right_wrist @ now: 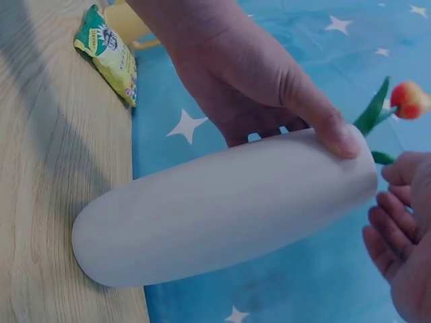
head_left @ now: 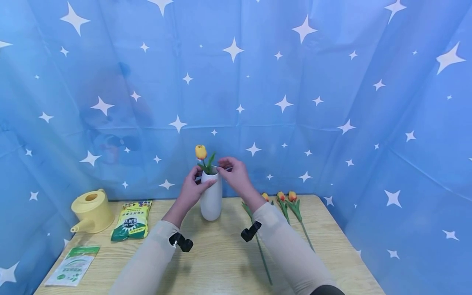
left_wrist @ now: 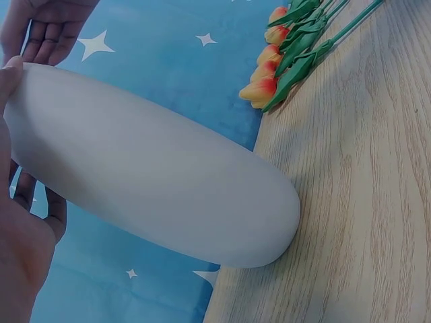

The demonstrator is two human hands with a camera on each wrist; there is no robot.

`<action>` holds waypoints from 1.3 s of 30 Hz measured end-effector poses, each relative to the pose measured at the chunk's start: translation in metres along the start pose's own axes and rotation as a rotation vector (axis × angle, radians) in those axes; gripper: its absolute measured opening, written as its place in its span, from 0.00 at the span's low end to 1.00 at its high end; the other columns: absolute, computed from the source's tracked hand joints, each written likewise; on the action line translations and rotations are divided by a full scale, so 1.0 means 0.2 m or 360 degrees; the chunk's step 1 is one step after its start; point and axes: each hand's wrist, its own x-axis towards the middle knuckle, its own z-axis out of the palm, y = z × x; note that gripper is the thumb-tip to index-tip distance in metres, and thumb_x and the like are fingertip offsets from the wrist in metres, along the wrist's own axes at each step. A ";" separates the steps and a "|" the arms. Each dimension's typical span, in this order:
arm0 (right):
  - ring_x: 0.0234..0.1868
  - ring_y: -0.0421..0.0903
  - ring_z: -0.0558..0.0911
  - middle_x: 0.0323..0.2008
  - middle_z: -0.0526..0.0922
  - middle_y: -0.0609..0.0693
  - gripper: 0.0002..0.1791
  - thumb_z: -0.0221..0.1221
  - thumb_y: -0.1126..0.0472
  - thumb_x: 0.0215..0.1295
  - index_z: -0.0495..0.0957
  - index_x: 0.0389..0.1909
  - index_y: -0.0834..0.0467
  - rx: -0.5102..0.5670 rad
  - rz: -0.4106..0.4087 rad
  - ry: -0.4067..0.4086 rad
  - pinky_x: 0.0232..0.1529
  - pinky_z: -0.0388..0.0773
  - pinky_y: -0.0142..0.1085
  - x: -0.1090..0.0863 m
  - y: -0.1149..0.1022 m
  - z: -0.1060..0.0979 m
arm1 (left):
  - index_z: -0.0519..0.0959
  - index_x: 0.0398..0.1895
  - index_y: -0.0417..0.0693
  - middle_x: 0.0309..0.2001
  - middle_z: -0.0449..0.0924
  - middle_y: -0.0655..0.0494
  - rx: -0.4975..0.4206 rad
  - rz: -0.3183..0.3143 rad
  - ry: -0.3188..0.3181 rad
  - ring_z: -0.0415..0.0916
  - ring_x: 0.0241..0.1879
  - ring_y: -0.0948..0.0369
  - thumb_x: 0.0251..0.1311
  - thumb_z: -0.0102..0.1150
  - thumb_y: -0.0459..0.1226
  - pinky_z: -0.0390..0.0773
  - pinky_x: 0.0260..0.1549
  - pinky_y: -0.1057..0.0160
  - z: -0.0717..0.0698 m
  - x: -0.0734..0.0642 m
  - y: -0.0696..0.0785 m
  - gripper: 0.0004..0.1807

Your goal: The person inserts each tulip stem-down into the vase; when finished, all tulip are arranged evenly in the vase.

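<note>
A white vase [head_left: 211, 200] stands on the table, with one yellow-orange tulip [head_left: 200, 152] and its green leaves rising from the mouth. My left hand [head_left: 192, 184] grips the vase just below the rim, its thumb [right_wrist: 340, 138] across the near side and its fingers around the back. At the right of the mouth is my right hand [head_left: 234, 174], fingers loosely bent and thumb close to the rim. In the right wrist view, that hand [right_wrist: 407, 235] is beside a leaf [right_wrist: 382, 158]; whether they touch is hard to tell. The stem inside the vase is hidden.
Several orange-yellow tulips [left_wrist: 266, 70] lie at the table's right, partly behind my right forearm. On the left are a yellow watering can [head_left: 94, 215], a green-yellow bag [head_left: 130, 221] and a flat white-green packet [head_left: 73, 266]. A blue starred curtain [head_left: 236, 90] hangs behind the table.
</note>
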 end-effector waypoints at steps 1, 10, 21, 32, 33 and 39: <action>0.50 0.52 0.86 0.47 0.89 0.54 0.13 0.69 0.65 0.77 0.86 0.57 0.64 0.0008 -0.0001 0.0004 0.54 0.86 0.47 0.00 0.00 0.00 | 0.73 0.69 0.50 0.69 0.76 0.44 0.0005 -0.0005 -0.0001 0.73 0.71 0.42 0.68 0.78 0.52 0.75 0.69 0.35 0.00 0.00 0.00 0.35; 0.48 0.51 0.86 0.46 0.90 0.53 0.12 0.70 0.64 0.76 0.87 0.56 0.60 0.0038 0.0031 0.0055 0.52 0.85 0.46 -0.04 0.01 -0.05 | 0.73 0.69 0.51 0.69 0.76 0.45 -0.0024 -0.0038 -0.0018 0.72 0.72 0.41 0.68 0.78 0.53 0.74 0.71 0.34 -0.01 0.00 0.01 0.34; 0.49 0.51 0.85 0.47 0.89 0.51 0.10 0.70 0.62 0.77 0.88 0.55 0.57 0.0071 0.0072 0.0101 0.52 0.85 0.45 -0.16 0.08 -0.17 | 0.73 0.68 0.52 0.68 0.76 0.45 0.0008 -0.0081 -0.0008 0.74 0.70 0.43 0.68 0.79 0.53 0.75 0.71 0.36 0.00 0.00 0.01 0.34; 0.51 0.53 0.85 0.49 0.88 0.52 0.11 0.70 0.61 0.78 0.87 0.56 0.57 -0.0022 0.0214 0.0064 0.51 0.83 0.41 -0.37 0.16 -0.32 | 0.74 0.66 0.54 0.67 0.76 0.46 0.0036 -0.0062 -0.0002 0.75 0.69 0.41 0.66 0.79 0.55 0.76 0.69 0.35 0.00 0.00 -0.01 0.34; 0.51 0.53 0.85 0.49 0.88 0.52 0.11 0.70 0.62 0.78 0.87 0.57 0.57 -0.0031 0.0225 0.0056 0.51 0.83 0.41 -0.39 0.17 -0.33 | 0.74 0.66 0.54 0.67 0.76 0.46 0.0035 -0.0064 -0.0002 0.75 0.69 0.42 0.66 0.79 0.56 0.76 0.69 0.35 0.00 0.00 -0.01 0.34; 0.51 0.50 0.85 0.49 0.88 0.52 0.12 0.70 0.62 0.77 0.87 0.57 0.56 -0.0053 0.0280 0.0003 0.51 0.83 0.40 -0.51 0.25 -0.38 | 0.74 0.66 0.55 0.67 0.76 0.47 0.0021 -0.0064 -0.0008 0.75 0.69 0.41 0.65 0.79 0.56 0.76 0.69 0.35 -0.01 0.00 -0.01 0.34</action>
